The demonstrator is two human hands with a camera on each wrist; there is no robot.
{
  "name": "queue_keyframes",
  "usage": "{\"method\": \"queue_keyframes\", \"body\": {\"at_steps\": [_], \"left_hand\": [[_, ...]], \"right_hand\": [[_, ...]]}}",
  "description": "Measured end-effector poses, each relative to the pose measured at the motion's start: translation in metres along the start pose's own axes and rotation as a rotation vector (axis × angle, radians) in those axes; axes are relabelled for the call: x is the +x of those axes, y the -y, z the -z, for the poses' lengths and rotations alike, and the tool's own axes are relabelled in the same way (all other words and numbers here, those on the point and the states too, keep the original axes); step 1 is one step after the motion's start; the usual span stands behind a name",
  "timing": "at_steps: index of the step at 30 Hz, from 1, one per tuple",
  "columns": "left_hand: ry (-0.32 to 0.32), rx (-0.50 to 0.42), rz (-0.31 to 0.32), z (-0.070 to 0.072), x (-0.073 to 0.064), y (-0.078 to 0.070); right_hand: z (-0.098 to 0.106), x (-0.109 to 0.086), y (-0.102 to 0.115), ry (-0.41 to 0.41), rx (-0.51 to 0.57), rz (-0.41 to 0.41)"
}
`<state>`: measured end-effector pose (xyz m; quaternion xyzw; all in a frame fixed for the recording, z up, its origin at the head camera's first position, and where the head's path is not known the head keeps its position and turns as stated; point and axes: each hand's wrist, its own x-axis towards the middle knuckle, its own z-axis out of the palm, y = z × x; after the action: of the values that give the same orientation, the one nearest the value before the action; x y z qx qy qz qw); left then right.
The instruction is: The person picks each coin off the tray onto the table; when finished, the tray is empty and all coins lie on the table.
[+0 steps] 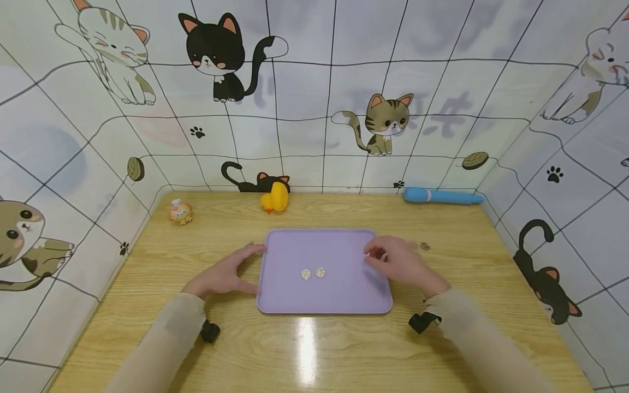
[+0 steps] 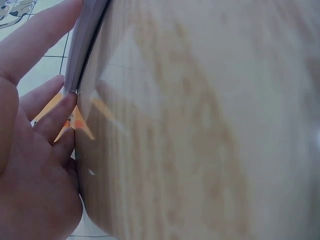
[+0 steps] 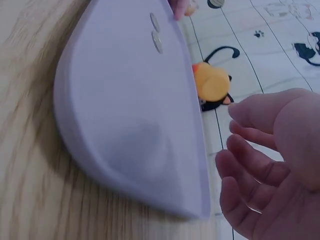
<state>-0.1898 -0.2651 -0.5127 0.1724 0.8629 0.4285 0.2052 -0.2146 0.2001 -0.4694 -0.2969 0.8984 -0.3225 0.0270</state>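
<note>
A shallow lilac tray point(image 1: 339, 295) lies flat on the wooden table. Two small silvery coins, a left coin point(image 1: 306, 274) and a right coin point(image 1: 320, 272), lie side by side near its middle. My left hand point(image 1: 228, 273) is spread at the tray's left side, thumb and fingertips right at the rim; the left wrist view shows fingers along the tray's outer edge point(image 2: 85, 42). Over the tray's right edge hovers my right hand point(image 1: 400, 262), its fingers loosely bent. Nothing shows between them in the right wrist view.
At the back of the table are a yellow toy duck point(image 1: 275, 197) and a light blue pen-shaped object point(image 1: 442, 196). A small orange figurine point(image 1: 181, 212) stands back left. Cat-patterned cloth walls point(image 1: 304, 136) enclose the table. A small brown oval spot point(image 1: 425, 246) shows beyond my right hand.
</note>
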Motion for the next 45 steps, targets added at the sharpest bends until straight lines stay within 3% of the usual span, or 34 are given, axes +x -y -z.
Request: {"method": "queue_keyframes", "body": {"at_steps": [6,14,26,38,45], "left_hand": [[0.0,0.001,-0.01,0.002,0.002,0.001],[0.006,0.011,-0.007,0.003,0.003,-0.002],[0.008,0.003,-0.018,0.002,0.001,-0.003],[0.003,-0.009,-0.01,0.002,0.0,-0.004],[0.003,-0.011,-0.016,0.001,0.0,-0.004]], "right_hand": [[-0.016,0.018,0.017,0.136,-0.001,0.094],[-0.04,0.034,0.029,0.217,-0.099,0.17],[-0.06,0.046,0.048,0.268,-0.129,0.136],[-0.072,0.052,0.052,0.25,-0.178,0.066],[-0.075,0.052,0.054,0.236,-0.18,0.071]]}}
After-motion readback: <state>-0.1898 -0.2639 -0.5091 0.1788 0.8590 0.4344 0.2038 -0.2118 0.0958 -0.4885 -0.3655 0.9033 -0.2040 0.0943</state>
